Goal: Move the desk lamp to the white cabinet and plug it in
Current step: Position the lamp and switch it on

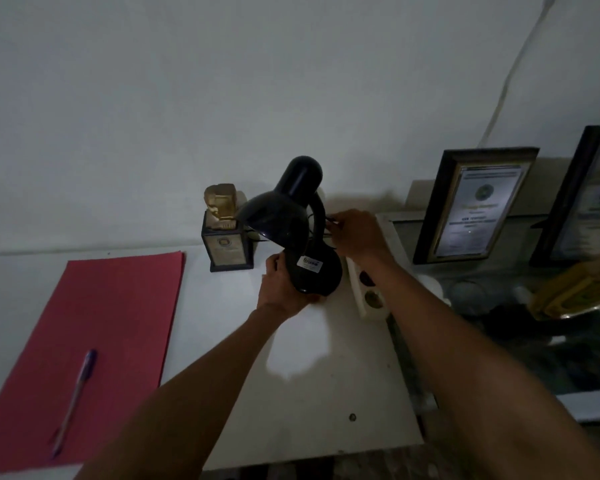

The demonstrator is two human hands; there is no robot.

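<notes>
The room is dim, with a bare wall behind a white cabinet [326, 358]. On it lie red paper [94, 341] and a pen [73, 400]. The black lamp [291, 230] is tipped over the cabinet's back right part. The left hand [281, 292] has its grip around the lamp's base. The right hand [357, 233] pinches the thin cord [328, 220] behind the neck. A power strip [368, 292] lies just beside the base. It would be best to set the base flat first, then follow the cord to its plug.
</notes>
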